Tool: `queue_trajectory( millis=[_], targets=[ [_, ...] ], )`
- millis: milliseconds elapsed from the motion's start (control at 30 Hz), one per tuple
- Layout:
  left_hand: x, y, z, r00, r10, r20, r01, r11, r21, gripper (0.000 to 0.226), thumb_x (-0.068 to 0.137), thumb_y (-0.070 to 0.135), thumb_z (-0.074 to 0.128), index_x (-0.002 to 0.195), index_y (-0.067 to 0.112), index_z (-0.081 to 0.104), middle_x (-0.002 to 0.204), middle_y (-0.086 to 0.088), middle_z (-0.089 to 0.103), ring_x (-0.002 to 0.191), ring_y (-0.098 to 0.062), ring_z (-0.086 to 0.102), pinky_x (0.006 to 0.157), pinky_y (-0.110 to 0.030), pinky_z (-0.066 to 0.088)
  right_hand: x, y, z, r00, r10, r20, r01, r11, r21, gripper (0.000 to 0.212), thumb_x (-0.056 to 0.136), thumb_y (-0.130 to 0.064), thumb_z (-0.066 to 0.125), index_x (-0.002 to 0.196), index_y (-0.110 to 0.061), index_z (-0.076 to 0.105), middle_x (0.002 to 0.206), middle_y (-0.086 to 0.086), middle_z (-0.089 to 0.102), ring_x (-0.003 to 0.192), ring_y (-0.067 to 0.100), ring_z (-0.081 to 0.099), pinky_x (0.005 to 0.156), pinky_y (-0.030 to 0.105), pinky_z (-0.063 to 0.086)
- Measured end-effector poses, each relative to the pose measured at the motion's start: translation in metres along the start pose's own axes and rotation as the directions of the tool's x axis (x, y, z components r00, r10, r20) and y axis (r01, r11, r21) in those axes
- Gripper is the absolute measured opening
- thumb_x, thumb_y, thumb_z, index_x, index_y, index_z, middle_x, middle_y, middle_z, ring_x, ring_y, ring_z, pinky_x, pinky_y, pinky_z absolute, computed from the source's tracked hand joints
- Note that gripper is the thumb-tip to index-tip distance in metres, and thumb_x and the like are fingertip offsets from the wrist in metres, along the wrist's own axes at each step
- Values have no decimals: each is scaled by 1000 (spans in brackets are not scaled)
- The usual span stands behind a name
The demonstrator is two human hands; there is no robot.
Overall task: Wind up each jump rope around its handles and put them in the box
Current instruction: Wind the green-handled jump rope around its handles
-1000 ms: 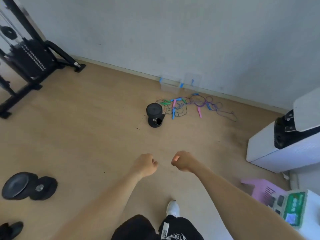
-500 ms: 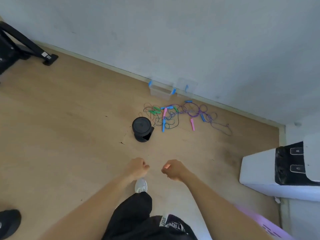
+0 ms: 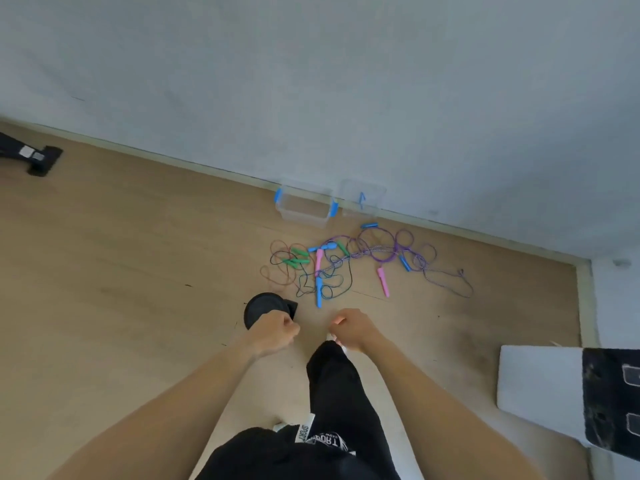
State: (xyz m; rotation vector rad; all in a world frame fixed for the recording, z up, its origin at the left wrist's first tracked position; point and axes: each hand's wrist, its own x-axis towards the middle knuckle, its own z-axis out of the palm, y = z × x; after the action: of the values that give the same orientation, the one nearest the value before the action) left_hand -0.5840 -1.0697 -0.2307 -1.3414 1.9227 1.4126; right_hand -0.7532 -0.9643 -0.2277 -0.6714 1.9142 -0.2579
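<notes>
A tangle of jump ropes [image 3: 360, 261] lies on the wooden floor near the wall, with green, blue and pink handles and purple and dark cords. A clear plastic box [image 3: 304, 206] with blue clips stands against the wall behind them, its lid [image 3: 363, 199] leaning beside it. My left hand [image 3: 275, 332] and my right hand [image 3: 351, 329] are held out in front of me with curled fingers, holding nothing, well short of the ropes.
A black dumbbell [image 3: 265, 308] stands on the floor just beyond my left hand. A white appliance [image 3: 568, 389] with a black top is at the right. The foot of a black gym machine [image 3: 33, 157] shows at far left.
I have walked closer to the ropes and box, and the view has swung right. Both hands stay curled in front of me. The gym machine and floor weights have left the view.
</notes>
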Motion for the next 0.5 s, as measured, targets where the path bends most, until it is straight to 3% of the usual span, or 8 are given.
queue_trajectory(
  millis=[100, 267, 367, 500],
  targets=[
    [30, 34, -32, 996, -63, 62, 63, 998, 3, 18, 93, 23, 50, 79, 12, 56, 75, -10, 58, 68, -21, 53, 67, -34, 41, 51, -23, -36, 999, -9, 32, 9, 1000, -14, 30, 90, -23, 47, 95, 0, 66, 97, 17, 69, 82, 26, 63, 77, 37, 54],
    [80, 79, -84, 992, -119, 37, 121, 989, -86, 19, 95, 24, 50, 87, 11, 62, 79, -6, 68, 71, -16, 60, 74, -33, 51, 120, -66, -90, 997, -19, 75, 19, 1000, 3, 35, 86, -23, 46, 88, 9, 62, 87, 26, 67, 66, 22, 53, 69, 39, 51],
    [113, 92, -111, 987, -128, 91, 139, 983, -121, 21, 93, 24, 52, 93, 7, 65, 79, -2, 68, 73, -13, 59, 79, -32, 51, 154, -88, -113, 999, 14, 33, -17, 997, 73, 35, 85, -21, 46, 86, 12, 59, 77, 30, 60, 64, 18, 44, 65, 32, 38],
    [171, 88, -147, 975, -99, 198, 111, 992, -51, 27, 93, 23, 51, 97, 1, 66, 88, -11, 72, 73, -14, 61, 87, -40, 53, 204, -114, -122, 993, 117, -3, -115, 978, 177, 35, 87, -20, 45, 88, 10, 61, 81, 26, 67, 63, 19, 50, 62, 30, 40]
  ],
)
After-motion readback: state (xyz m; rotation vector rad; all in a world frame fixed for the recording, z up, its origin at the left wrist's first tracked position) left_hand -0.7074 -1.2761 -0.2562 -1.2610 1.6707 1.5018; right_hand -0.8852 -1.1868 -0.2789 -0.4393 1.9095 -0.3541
